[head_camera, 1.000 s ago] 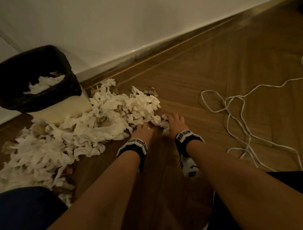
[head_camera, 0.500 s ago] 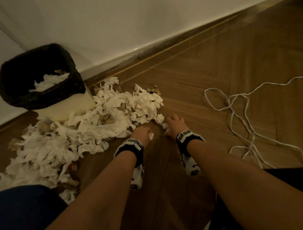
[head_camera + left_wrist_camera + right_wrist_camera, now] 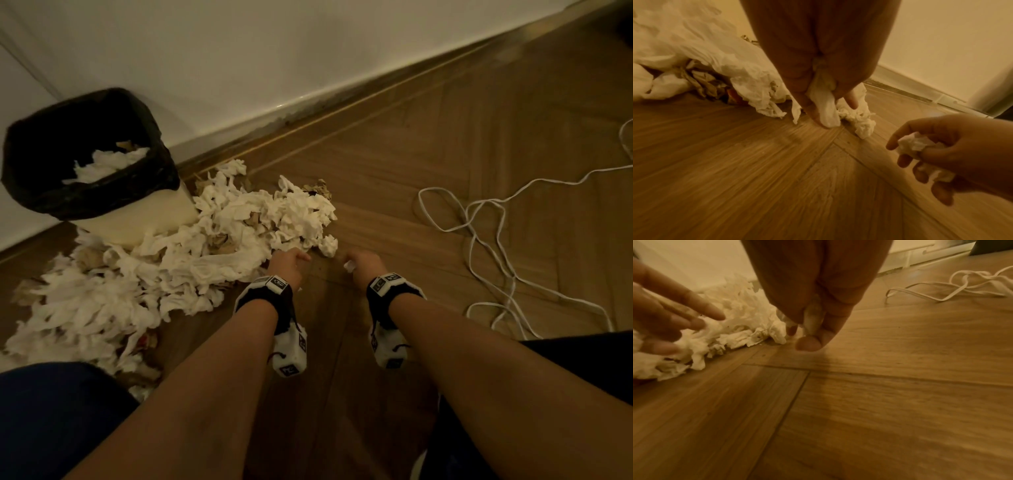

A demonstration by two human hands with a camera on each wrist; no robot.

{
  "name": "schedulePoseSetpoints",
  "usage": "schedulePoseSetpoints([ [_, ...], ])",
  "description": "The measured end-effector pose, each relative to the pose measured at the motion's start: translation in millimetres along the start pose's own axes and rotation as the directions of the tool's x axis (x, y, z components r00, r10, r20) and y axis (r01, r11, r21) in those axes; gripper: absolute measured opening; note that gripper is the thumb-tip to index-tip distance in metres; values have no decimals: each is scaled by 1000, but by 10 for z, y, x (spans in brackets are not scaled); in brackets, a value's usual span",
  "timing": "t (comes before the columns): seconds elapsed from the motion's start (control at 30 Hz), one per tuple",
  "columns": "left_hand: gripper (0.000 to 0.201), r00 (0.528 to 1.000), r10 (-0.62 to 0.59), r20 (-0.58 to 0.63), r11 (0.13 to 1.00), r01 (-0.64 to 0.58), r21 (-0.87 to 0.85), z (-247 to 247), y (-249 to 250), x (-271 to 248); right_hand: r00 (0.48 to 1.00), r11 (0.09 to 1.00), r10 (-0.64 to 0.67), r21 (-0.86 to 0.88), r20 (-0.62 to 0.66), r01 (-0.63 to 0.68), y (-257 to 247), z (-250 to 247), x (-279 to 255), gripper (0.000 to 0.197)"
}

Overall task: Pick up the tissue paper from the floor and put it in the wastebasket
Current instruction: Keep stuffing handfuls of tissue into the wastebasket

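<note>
A large heap of crumpled white tissue paper (image 3: 212,240) lies on the wooden floor beside the wastebasket (image 3: 161,164), which has a black liner and some tissue inside. My left hand (image 3: 301,258) is at the heap's near right edge. In the left wrist view it pinches a small tissue piece (image 3: 825,104) just above the floor. My right hand (image 3: 351,263) hovers a little to the right, its fingers curled round a crumpled tissue wad (image 3: 914,144), which also shows as the wad (image 3: 813,318) in the right wrist view.
A tangled white cable (image 3: 496,240) lies on the floor to the right of my hands. The white wall and skirting board (image 3: 308,102) run behind the wastebasket. My knees (image 3: 51,411) are at the bottom left and right. Bare wooden floor (image 3: 325,342) lies between my arms.
Both hands have drawn back a little from the heap's edge, fingers curling in, each now with a small piece of tissue in it.
</note>
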State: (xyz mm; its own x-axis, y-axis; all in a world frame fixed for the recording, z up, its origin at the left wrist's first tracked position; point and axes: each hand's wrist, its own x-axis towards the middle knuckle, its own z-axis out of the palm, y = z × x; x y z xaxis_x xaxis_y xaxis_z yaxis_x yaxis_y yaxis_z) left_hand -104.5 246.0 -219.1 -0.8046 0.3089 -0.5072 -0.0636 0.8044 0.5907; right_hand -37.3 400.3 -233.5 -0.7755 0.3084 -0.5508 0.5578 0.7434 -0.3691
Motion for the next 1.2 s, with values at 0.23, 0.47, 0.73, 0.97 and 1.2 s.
schedulePoseSetpoints([
  [0.23,41,1000,1,8,1000,-1,-1,-158,-63,-16,999,993,25,-113,38,-21,-104,-114,-120,31],
  [0.47,66,972,191,-136,941,-141,308,-352,26,-141,998,993,-12,-115,-62,5,-319,-243,-335,50],
  [0.73,34,885,354,-301,923,-280,262,-590,104,-312,997,996,-16,87,-80,23,-561,-473,-624,35],
  [0.97,54,966,132,-220,990,-119,71,-943,315,-567,996,998,-36,50,-81,41,-909,-855,-801,39],
  [1.2,34,912,181,-369,901,-304,-310,-1656,519,-950,919,969,-244,-32,-309,246,-1580,-1400,-1004,59],
])
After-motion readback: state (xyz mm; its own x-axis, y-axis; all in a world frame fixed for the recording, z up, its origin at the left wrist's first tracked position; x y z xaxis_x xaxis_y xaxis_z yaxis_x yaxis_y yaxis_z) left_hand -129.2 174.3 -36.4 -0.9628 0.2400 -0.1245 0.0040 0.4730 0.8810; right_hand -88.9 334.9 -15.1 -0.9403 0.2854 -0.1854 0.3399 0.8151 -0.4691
